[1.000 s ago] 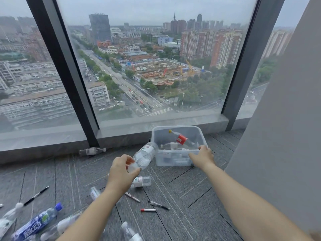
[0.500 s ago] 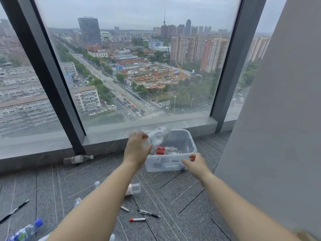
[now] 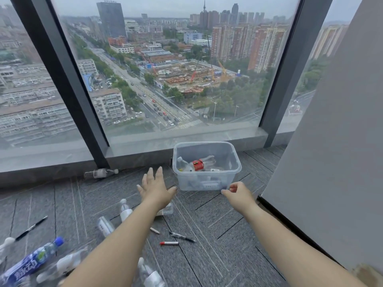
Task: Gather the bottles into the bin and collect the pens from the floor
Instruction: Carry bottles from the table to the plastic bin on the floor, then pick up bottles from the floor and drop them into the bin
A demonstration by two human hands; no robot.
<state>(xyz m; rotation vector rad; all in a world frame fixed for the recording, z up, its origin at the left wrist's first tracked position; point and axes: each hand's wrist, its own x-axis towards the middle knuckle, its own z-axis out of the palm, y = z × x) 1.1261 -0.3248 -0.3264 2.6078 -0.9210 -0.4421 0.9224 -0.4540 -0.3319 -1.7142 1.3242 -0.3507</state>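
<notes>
A clear plastic bin (image 3: 234,156) stands on the grey floor by the window, with several bottles in it, one red-labelled (image 3: 198,164). My left hand (image 3: 155,188) hovers just left of the bin, fingers spread and empty. My right hand (image 3: 238,192) hangs at the bin's front right corner with fingers loosely curled, holding nothing. Clear bottles lie on the floor under my left arm (image 3: 125,210), (image 3: 105,225). A blue-labelled bottle (image 3: 31,264) lies at the lower left. Pens lie on the floor: a red-capped one (image 3: 169,243), a black one (image 3: 182,237) and another black one (image 3: 31,228) at left.
A small bottle (image 3: 101,173) lies against the window sill. More clear bottles sit at the bottom edge (image 3: 150,275), (image 3: 62,267). A grey wall panel (image 3: 331,162) rises at the right. Tall windows with dark frames (image 3: 68,79) close the far side.
My left hand carried a clear bottle to the bin, let it go inside, and now is pulled back open and empty. My right hand has come off the bin's front rim.
</notes>
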